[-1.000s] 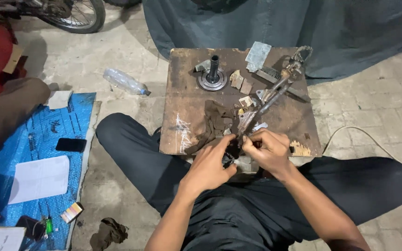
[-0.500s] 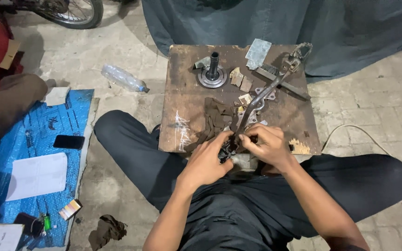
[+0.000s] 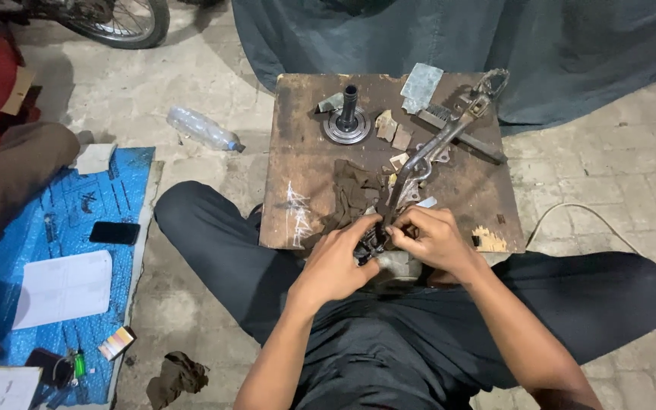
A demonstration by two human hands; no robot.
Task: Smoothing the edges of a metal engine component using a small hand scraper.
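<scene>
I sit cross-legged at a low wooden board. My left hand and my right hand meet at its near edge, both closed on the near end of a long metal lever arm that runs away to the far right. A small metal part under my fingers is mostly hidden. A dark greasy rag lies on the board just beyond my left hand.
On the board stand a round flanged hub with a shaft, a grey flat piece and small scraps. A plastic bottle lies on the floor at left. A blue mat holds a phone and papers. Another person's leg is at far left.
Both hands stay at the lever's near end; the fingers have shifted slightly, and the view has drifted a little.
</scene>
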